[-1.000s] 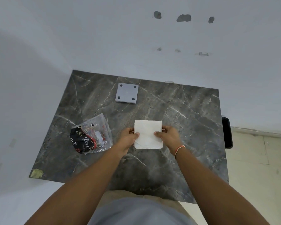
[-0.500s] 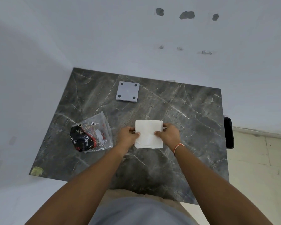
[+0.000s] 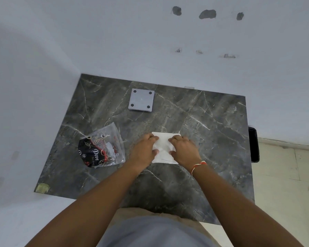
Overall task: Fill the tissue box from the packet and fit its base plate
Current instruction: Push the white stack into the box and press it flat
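A white stack of tissues (image 3: 164,158) lies in the middle of the dark marble table (image 3: 212,139). My left hand (image 3: 144,148) and my right hand (image 3: 184,150) both rest on it, fingers curled over its top from either side, thumbs at the near part. Whatever is beneath the stack is hidden, and no tissue box shows. The grey square base plate (image 3: 141,102), with a dark dot at each corner, lies flat at the back of the table. The clear tissue packet (image 3: 101,148) with black and red print lies crumpled left of my left hand.
White walls close off the table at the back and left. A black object (image 3: 253,145) sits against the table's right edge, with pale floor tiles (image 3: 284,175) beyond. A yellowish sticker (image 3: 41,187) marks the near left corner.
Both hands have slid from the sides of the tissue stack in over its top, covering more of it. The stack, plate and packet have stayed where they were.
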